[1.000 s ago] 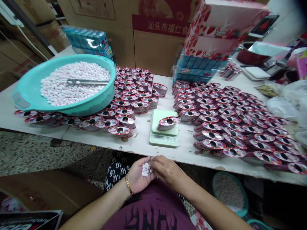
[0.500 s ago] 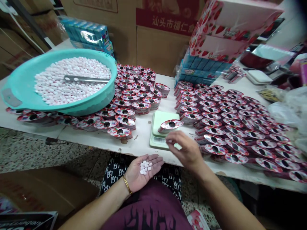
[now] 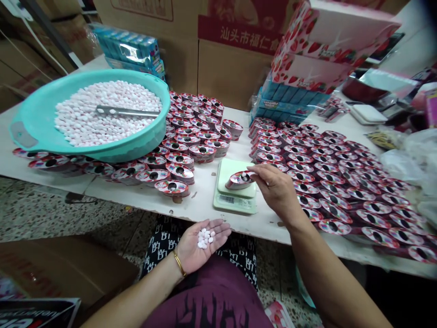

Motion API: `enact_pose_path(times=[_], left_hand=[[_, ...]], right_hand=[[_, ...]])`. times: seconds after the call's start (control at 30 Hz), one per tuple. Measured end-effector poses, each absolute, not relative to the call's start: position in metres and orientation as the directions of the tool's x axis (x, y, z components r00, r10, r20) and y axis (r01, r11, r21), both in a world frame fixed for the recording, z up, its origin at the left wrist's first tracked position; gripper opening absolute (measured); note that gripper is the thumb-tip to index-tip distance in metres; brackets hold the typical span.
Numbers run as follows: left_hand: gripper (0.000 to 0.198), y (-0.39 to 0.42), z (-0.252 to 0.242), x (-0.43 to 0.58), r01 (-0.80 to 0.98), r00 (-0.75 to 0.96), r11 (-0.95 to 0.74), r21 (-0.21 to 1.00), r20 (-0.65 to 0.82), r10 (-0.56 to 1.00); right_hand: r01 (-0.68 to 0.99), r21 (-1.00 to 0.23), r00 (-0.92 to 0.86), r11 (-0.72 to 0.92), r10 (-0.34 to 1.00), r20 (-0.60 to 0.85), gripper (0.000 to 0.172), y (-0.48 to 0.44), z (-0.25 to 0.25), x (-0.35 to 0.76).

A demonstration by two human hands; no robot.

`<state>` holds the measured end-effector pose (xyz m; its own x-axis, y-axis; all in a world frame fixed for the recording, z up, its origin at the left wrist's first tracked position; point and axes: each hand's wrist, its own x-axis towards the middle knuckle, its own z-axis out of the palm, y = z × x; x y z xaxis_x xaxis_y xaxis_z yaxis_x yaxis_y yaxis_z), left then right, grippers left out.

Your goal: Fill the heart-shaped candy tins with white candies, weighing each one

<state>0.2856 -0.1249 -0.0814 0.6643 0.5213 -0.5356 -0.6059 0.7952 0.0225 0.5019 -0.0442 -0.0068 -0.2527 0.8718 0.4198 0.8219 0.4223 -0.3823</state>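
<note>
My left hand (image 3: 201, 243) lies palm up with its fingers stretched out, holding several small white candies (image 3: 205, 238) on the palm. On a pale green digital scale (image 3: 235, 206) stands a small oval-topped candy box (image 3: 238, 180), red-printed, with a dark hole in its top. My right hand (image 3: 271, 184) is over the box's right end, thumb and fingertips pressed together. A white candy (image 3: 243, 174) shows at the hole, just left of the fingertips. Whether the fingers touch the box or pinch anything is hidden.
A turquoise basin (image 3: 136, 141) of white candies with a metal tong-like tool (image 3: 126, 111) rests at the left. Rows of similar boxes (image 3: 303, 165) stand on both sides of the scale. Strawberry-printed cartons (image 3: 307, 68) are stacked at the back right, beside a large cardboard carton (image 3: 221, 73).
My right hand has moved up and right, from before the scale to the box's hole, and the scale's display is uncovered. A white candy shows at the hole. My left hand stays palm up.
</note>
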Motion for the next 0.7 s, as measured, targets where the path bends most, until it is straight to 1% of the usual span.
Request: enact_pose_path(times=[0.1,0.17,0.23,0.3,0.33,0.4,0.5,0.57,0.63,0.7], left_hand=[[0.027,-0.125,-0.082,0.286,-0.600,0.659,0.799,0.030,-0.548,0.516],[0.025,-0.126,-0.084,0.286,-0.578,0.665,0.815,0.030,-0.561,0.492],[0.021,-0.128,-0.086,0.286,-0.547,0.683,0.837,0.019,-0.567,0.460],[0.018,-0.131,-0.085,0.288,-0.524,0.690,0.852,0.009,-0.582,0.431],[0.018,-0.132,-0.084,0.288,-0.508,0.688,0.861,0.013,-0.596,0.415],[0.020,-0.135,-0.081,0.291,-0.468,0.674,0.883,0.037,-0.631,0.383],[0.021,-0.138,-0.078,0.294,-0.409,0.683,0.912,0.022,-0.655,0.323],[0.018,-0.138,-0.079,0.295,-0.400,0.696,0.916,-0.002,-0.651,0.303],[0.017,-0.136,-0.081,0.295,-0.382,0.695,0.924,0.016,-0.654,0.299],[0.019,-0.133,-0.082,0.293,-0.361,0.698,0.931,0.050,-0.647,0.306]], right_hand=[[0.810,-0.430,-0.176,0.400,0.864,0.473,0.020,-0.061,0.011,0.498],[0.762,-0.479,-0.192,0.436,0.858,0.476,0.021,-0.080,0.020,0.488],[0.664,-0.521,-0.336,0.536,0.837,0.433,0.025,-0.103,0.020,0.471],[0.529,-0.555,-0.540,0.642,0.759,0.363,0.026,-0.125,0.010,0.453],[0.479,-0.559,-0.615,0.677,0.713,0.337,0.025,-0.135,0.003,0.444],[0.444,-0.539,-0.696,0.716,0.654,0.296,0.024,-0.150,-0.013,0.429],[0.500,-0.481,-0.696,0.720,0.665,0.273,0.023,-0.161,-0.032,0.419],[0.527,-0.466,-0.680,0.710,0.682,0.269,0.022,-0.160,-0.036,0.422],[0.545,-0.460,-0.644,0.701,0.701,0.307,0.022,-0.150,-0.034,0.433],[0.608,-0.447,-0.540,0.656,0.754,0.373,0.025,-0.132,-0.028,0.450]])
